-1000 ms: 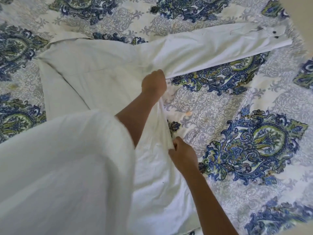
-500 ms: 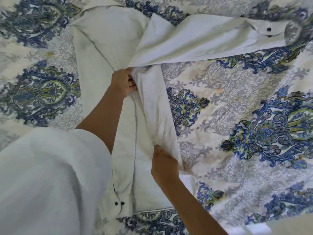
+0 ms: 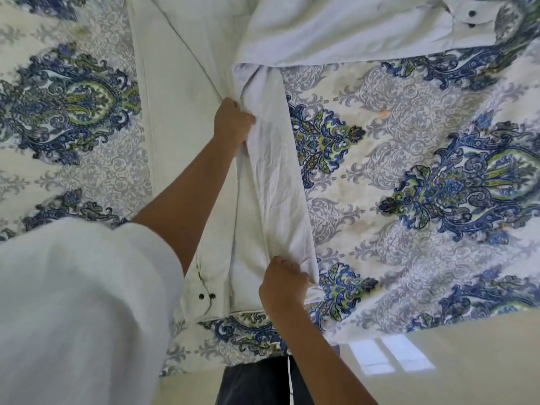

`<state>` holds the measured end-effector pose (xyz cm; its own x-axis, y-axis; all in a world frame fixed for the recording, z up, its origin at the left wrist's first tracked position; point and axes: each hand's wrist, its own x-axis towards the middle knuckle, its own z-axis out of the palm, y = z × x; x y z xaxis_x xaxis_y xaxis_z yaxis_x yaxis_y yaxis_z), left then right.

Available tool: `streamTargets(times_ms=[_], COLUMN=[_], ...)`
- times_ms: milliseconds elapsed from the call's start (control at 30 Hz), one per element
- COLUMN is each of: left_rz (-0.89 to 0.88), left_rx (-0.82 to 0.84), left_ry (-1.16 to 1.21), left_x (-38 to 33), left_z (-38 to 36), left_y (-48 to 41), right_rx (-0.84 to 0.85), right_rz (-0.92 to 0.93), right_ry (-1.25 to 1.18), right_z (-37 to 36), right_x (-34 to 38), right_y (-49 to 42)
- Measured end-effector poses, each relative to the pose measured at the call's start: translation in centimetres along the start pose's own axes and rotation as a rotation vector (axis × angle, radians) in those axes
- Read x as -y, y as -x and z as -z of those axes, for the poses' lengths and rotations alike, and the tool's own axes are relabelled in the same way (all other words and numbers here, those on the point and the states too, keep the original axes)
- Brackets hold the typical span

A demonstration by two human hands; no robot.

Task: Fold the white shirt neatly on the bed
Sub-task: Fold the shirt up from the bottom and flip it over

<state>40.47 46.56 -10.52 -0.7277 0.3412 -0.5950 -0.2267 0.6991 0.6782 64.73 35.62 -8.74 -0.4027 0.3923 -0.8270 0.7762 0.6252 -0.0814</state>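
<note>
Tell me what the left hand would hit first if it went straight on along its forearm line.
The left hand points up-right and grips the white long-sleeved shirt, so the shirt's bunched fold comes first, then probably its outstretched sleeve. Depth is unclear.

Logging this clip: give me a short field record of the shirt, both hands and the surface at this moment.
surface: bed, blue-and-green patterned sheet
item: white shirt, spread on the bed
left hand: grips the shirt's side edge near the armpit
right hand: grips the same edge near the hem
outstretched sleeve: extends sideways, two dark cuff buttons
folded-in cuff: lies on the shirt body near the hem
fold: side edge raised, not yet laid over
</note>
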Motion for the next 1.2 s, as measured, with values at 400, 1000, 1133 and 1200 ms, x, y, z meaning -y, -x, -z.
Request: streamTargets(times_ms=[400, 1000, 1133, 1200], left_rz=[0.334, 0.381, 0.419, 0.44], left_rx=[0.234, 0.215, 0.238, 0.218], left_ry=[0.064, 0.278, 0.256, 0.223], left_x=[13.3, 19.3, 19.5, 19.6], left_z=[-2.7, -3.8, -3.9, -4.0], left_y=[16.7, 23.3, 23.6, 23.8], right_rx=[-0.176, -0.436, -0.383, -0.371], right_rz=[0.155, 0.218, 0.277, 0.269], right_ry=[-0.332, -0.725, -0.613, -0.545], right_z=[-4.6, -8.2, -8.4, -9.0], right_x=[-4.7, -12.9, -12.4, -12.8], right_y=[3.7, 2.7, 2.5, 2.7])
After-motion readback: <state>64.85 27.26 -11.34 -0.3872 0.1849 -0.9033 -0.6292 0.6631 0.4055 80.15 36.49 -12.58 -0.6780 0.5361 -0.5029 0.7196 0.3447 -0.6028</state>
